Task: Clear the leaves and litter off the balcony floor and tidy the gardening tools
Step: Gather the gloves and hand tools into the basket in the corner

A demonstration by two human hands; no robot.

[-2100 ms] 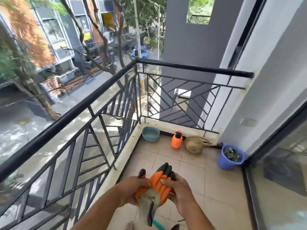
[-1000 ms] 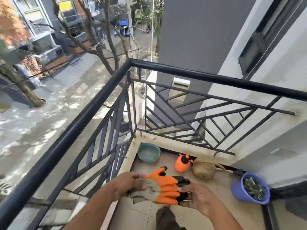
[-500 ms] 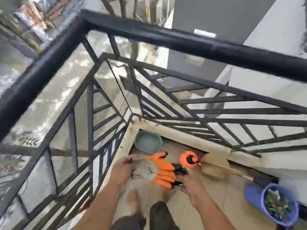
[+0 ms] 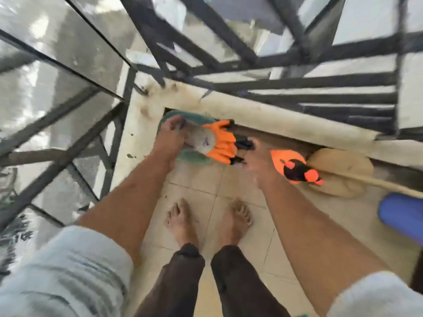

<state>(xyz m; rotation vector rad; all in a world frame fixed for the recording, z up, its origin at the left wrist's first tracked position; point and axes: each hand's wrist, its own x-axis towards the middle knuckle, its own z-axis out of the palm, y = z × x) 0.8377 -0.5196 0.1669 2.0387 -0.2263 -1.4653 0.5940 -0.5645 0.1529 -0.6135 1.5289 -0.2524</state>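
I am bent over the balcony corner. Orange and grey gardening gloves (image 4: pixel 217 143) with black fingertips hang just over a teal bowl (image 4: pixel 190 157) on the tiled floor. My left hand (image 4: pixel 170 138) grips their grey cuff end. My right hand (image 4: pixel 256 159) holds the black fingertip end; its fingers are blurred. To the right stand an orange spray bottle (image 4: pixel 290 164) with a black top and a tan watering can (image 4: pixel 341 172).
A blue pot (image 4: pixel 402 216) stands at the right edge. The black metal railing (image 4: pixel 251 62) and its pale concrete kerb (image 4: pixel 251 113) close off the corner. My bare feet (image 4: pixel 206 220) stand on beige tiles right behind the bowl.
I have walked to the corner and bent down. The gloves have gone from chest height to just over the teal bowl, still held at both ends.
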